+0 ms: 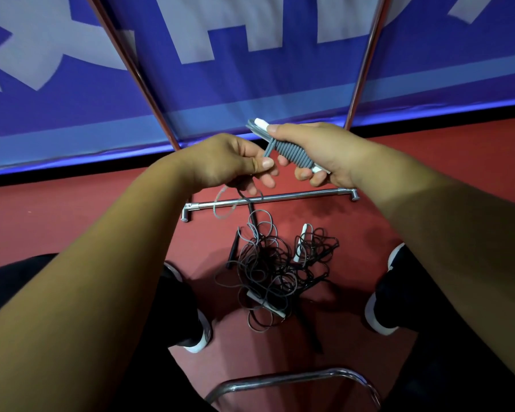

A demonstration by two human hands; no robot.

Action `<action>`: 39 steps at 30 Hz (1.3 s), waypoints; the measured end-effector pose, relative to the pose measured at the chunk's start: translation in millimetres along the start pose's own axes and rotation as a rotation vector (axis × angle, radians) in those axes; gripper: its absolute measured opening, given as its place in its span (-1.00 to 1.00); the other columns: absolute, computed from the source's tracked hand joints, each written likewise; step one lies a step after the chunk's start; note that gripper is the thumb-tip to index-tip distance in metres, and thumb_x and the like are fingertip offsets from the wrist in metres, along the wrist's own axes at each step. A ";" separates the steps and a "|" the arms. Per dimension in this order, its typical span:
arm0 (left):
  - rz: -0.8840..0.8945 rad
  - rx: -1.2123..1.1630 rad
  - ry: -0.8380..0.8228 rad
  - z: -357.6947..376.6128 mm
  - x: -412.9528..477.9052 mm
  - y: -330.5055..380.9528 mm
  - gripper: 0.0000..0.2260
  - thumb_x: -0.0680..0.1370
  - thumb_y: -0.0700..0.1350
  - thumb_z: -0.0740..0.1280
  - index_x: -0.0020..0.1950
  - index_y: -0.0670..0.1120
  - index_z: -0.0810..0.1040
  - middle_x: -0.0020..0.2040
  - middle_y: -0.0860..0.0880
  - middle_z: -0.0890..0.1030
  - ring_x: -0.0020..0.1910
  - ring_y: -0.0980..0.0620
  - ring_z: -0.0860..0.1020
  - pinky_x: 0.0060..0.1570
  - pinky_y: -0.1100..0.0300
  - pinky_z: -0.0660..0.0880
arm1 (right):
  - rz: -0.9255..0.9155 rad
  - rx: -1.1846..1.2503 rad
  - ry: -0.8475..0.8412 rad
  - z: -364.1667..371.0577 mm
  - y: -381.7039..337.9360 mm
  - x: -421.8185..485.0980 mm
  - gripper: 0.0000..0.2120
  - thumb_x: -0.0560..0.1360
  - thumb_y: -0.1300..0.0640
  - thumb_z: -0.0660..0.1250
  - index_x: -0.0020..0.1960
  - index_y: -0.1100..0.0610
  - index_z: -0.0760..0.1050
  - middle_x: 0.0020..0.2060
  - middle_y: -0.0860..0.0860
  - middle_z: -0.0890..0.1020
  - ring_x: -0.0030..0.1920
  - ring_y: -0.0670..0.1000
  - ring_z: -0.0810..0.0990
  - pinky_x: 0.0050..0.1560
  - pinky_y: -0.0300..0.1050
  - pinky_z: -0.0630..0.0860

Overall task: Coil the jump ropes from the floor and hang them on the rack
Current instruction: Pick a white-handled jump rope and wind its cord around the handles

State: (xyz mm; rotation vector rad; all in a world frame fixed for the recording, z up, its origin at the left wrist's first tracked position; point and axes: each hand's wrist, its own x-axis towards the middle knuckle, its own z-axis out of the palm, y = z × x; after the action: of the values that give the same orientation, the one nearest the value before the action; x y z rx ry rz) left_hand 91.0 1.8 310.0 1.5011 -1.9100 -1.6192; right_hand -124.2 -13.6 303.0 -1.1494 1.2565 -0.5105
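Jump ropes pile [268,278]: tangled grey and black cords with white and black handles, on red floor [87,218], just past a curved chrome tube [295,379] at the bottom edge. Pile lies between the left shoe [197,331] and right shoe [381,307], both dark with white soles. Beyond the pile, chrome rack base bar [295,195] lies across the floor. Above it both hands are raised, close together. Right hand [318,150], grip closed around a wrapped grey rope [292,153], cord wound in tight coils round the handles, white tip sticking out the far end. Left hand [229,162], grip pinching that rope's cord between thumb and fingers, right beside the coils. A dark cord [250,208] hangs from under the left hand down to the pile. Farther back, two slanted rack uprights [137,75], then a blue banner [280,84] with pale lettering.
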 end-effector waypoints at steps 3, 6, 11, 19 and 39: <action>-0.024 -0.011 0.006 2.2 1.6 -2.1 -0.75 0.69 -0.03 0.32 0.12 -0.19 0.68 -0.02 -0.15 0.76 -0.20 -0.03 0.67 0.03 -0.08 0.49 | -0.020 -0.017 0.007 0.9 1.4 1.9 -0.46 0.55 -0.28 0.42 0.23 0.17 0.63 -0.16 0.02 0.67 -0.47 -0.03 0.44 -0.45 -0.23 0.26; -0.022 -0.019 0.022 3.1 0.3 -0.8 -0.75 0.70 -0.03 0.31 0.09 -0.18 0.69 -0.10 -0.21 0.74 -0.21 -0.06 0.62 -0.01 -0.02 0.44 | -0.048 -0.027 0.004 2.1 1.4 1.3 -0.50 0.57 -0.28 0.41 0.19 0.16 0.65 -0.15 0.04 0.73 -0.42 0.02 0.55 -0.43 -0.18 0.40; -0.039 -0.141 0.006 3.2 -1.0 2.0 -0.82 0.72 -0.13 0.27 0.02 -0.15 0.63 -0.04 -0.23 0.74 -0.09 -0.14 0.63 0.07 -0.05 0.56 | -0.105 -0.170 0.037 -0.4 0.8 -0.2 -0.51 0.64 -0.28 0.33 0.12 0.15 0.70 -0.13 0.06 0.79 -0.22 0.00 0.70 -0.27 -0.08 0.59; -0.064 -0.311 0.140 5.2 2.6 8.2 -0.76 0.69 0.05 0.33 0.08 -0.13 0.57 -0.33 -0.06 0.47 -0.44 0.03 0.19 -0.34 0.13 0.29 | -0.058 -0.170 0.057 3.2 2.6 -1.3 -0.56 0.64 -0.29 0.31 0.13 0.08 0.65 -0.13 0.09 0.78 -0.35 -0.03 0.62 -0.42 -0.16 0.55; 0.072 -0.498 0.273 9.5 10.0 11.8 -0.89 0.69 -0.09 0.26 0.04 -0.09 0.52 -0.33 -0.07 0.41 -0.48 0.03 0.10 -0.43 0.18 0.12 | 0.111 0.109 -0.214 7.9 -4.1 -6.4 -0.37 0.68 -0.37 0.13 0.35 0.13 0.58 -0.13 0.11 0.70 -0.32 0.04 0.62 -0.37 -0.12 0.59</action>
State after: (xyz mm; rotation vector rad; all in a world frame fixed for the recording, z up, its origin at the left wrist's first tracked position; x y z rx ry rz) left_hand 73.3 -1.9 312.1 1.3391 -1.2799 -1.6038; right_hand -117.7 -6.8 308.7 -1.0082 1.0871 -0.3585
